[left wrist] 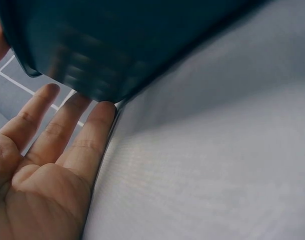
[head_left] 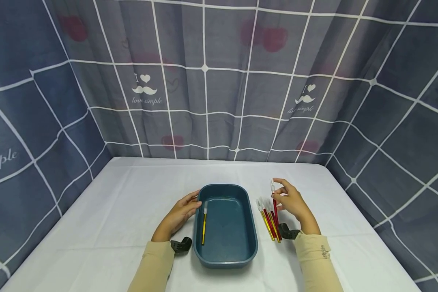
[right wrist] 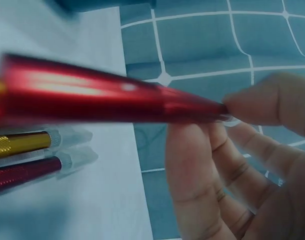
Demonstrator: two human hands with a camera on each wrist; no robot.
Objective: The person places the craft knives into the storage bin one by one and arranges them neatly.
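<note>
White cloth [head_left: 95, 231] covers the table, with two pale sleeves [head_left: 154, 263] reaching over its near side. Close by sits the tray [head_left: 224, 263], its long axis running away from the person; one yellow tool [head_left: 204, 227] lies lengthwise inside, near the left wall, cap at the far end. Beside the tray, on the right, a pile [head_left: 269, 229] of red and yellow tools rests on the cloth, clear caps also pointing away. Slightly farther, the left hand [head_left: 179, 215] touches the tray's left side, its fingers nearly straight against the outer wall. Level with it, the right hand [head_left: 295, 203] pinches a red tool [head_left: 275, 205] between thumb and fingers — cap away, long axis close to the tray's own. From that grip the tray lies to the left, across the pile; whether the red tool's near end touches the pile, I cannot tell. Beyond everything hangs a checked curtain [head_left: 222, 93].
</note>
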